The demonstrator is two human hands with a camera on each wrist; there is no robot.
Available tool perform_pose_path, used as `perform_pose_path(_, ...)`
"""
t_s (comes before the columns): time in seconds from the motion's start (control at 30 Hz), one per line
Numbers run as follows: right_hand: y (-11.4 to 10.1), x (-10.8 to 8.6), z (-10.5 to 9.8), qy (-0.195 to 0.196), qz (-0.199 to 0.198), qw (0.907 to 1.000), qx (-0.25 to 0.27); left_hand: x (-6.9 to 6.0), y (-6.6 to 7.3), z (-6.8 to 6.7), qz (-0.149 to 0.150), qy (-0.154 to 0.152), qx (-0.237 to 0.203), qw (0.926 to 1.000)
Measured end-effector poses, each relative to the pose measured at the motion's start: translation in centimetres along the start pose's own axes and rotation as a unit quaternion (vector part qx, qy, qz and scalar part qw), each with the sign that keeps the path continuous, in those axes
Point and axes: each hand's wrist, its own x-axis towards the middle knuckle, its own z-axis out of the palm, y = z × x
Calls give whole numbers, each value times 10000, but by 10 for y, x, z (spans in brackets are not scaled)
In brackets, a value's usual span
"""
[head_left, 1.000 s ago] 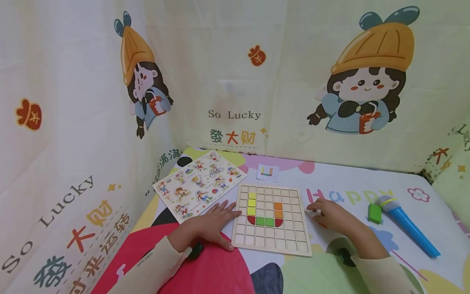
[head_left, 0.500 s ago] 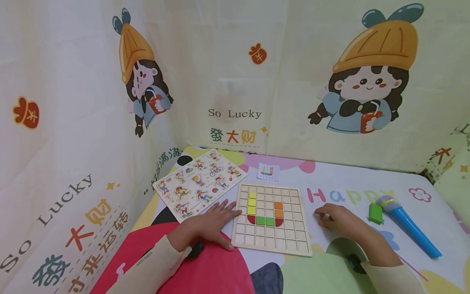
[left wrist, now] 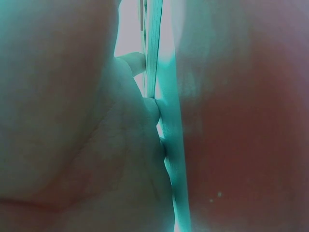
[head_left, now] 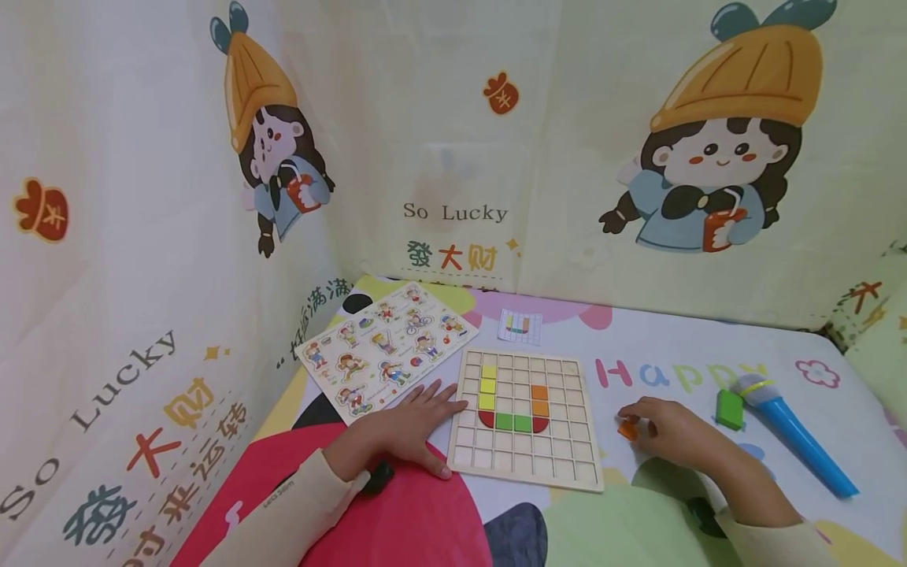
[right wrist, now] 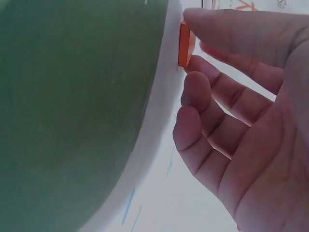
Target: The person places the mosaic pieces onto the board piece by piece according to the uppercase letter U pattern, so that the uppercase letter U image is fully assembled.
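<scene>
A wooden grid board (head_left: 510,461) lies mid-table with yellow, red, green and orange tiles (head_left: 540,394) set in a U shape. My left hand (head_left: 407,429) rests at the board's left side, fingers spread, fingertips against its edge. In the left wrist view, the palm and the board's edge (left wrist: 153,53) appear close up. Right of the board, my right hand (head_left: 662,425) has its thumb and fingertips at the two ends of a loose orange tile (head_left: 627,429), pinching it at the tabletop. That tile (right wrist: 184,44) also shows in the right wrist view.
A small printed card (head_left: 520,327) with a U pattern lies behind the board. At left is a picture puzzle board (head_left: 390,354). Farther right are a green block (head_left: 730,409) and a blue toy microphone (head_left: 801,441). A printed cloth wall (head_left: 553,197) stands behind.
My right hand has drawn back to the right from the board's side, and its fingers have come round the orange tile. The left hand stays put. The head view has shifted slightly.
</scene>
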Motion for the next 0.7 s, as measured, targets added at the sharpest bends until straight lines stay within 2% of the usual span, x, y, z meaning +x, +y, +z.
perform_pose_path(0.27,3,3,2,202,-190,9991,-332,0,0,0,-42,3,-19,10000)
perform_pose_path(0.57,-2,10,6,463,-592,9949,-667,1,-1,2,1,14,48,10000)
perform_pose_path(0.7,-4,13,7,528,-645,9934,-783,1,-1,1,31,24,67,10000)
